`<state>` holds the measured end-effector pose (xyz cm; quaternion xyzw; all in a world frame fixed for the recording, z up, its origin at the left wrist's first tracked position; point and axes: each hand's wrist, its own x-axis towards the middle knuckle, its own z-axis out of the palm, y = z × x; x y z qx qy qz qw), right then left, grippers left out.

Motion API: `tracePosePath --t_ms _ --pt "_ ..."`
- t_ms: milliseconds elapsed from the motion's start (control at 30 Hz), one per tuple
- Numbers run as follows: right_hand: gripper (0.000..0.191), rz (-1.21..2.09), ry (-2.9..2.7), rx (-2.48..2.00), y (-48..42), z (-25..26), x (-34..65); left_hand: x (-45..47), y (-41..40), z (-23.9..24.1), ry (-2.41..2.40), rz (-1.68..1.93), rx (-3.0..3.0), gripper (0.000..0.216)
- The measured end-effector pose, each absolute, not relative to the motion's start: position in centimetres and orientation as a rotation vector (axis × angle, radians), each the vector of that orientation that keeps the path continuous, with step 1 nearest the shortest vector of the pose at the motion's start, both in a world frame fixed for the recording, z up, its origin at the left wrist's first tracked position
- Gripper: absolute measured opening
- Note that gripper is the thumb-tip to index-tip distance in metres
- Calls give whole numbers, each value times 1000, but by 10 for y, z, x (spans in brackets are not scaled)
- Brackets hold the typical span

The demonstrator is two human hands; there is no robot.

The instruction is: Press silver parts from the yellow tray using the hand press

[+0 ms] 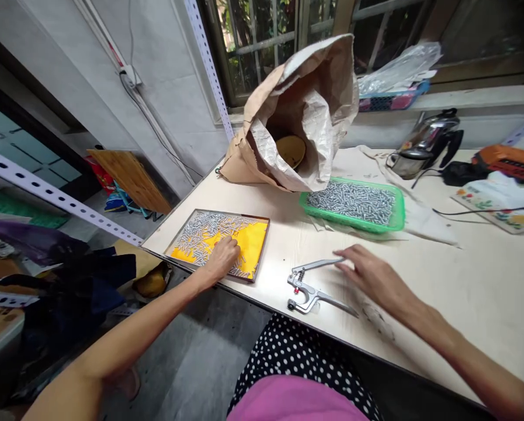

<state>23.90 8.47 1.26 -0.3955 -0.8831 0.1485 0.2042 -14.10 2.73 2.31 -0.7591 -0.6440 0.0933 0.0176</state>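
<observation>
A shallow tray (264, 248) with a yellow bottom lies near the table's front edge, with many small silver metal pins (200, 231) scattered in it. My left hand (224, 257) is down among the pins, fingers curled together; what they hold, if anything, is hidden. To the right, grey metal pliers (308, 295) with a spring and a red part lie on the table, handles spread. The tip of their upper handle sits at the thumb and fingers of my right hand (373, 278), which are closed on it.
Behind the pliers stands a green plastic basket (399, 213) full of similar silver pieces. A large open paper sack (244, 155) with a yellow bowl (291, 151) inside leans behind it. A kettle (432, 137) and an orange tool (509, 161) are at the back right.
</observation>
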Motion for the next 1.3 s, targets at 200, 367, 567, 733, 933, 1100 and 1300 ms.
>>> tracePosePath --t_ms 200,367,567,733,933,1100,1300 --pt "29 653 -2625 -1257 24 -3 224 -73 17 41 -2568 -606 -2475 14" --pt "21 536 -2742 -1277 26 -4 220 -15 4 17 -3327 -914 -2317 14" --pt "21 396 -2747 -1323 23 -15 217 -4 -1 -7 -3475 -1054 -2206 23" --pt "20 351 -2739 -1304 20 -20 219 -2 -1 -4 -3520 -945 -2183 20" --pt "18 361 -2739 -1323 21 -17 218 0 3 4 -3599 -636 -2205 21" --pt "19 354 -2753 -1320 21 -14 218 -3 10 8 -3651 -414 -2285 23" --pt "18 334 -2769 -1298 20 -11 219 -4 25 11 -3617 -65 -2393 26"
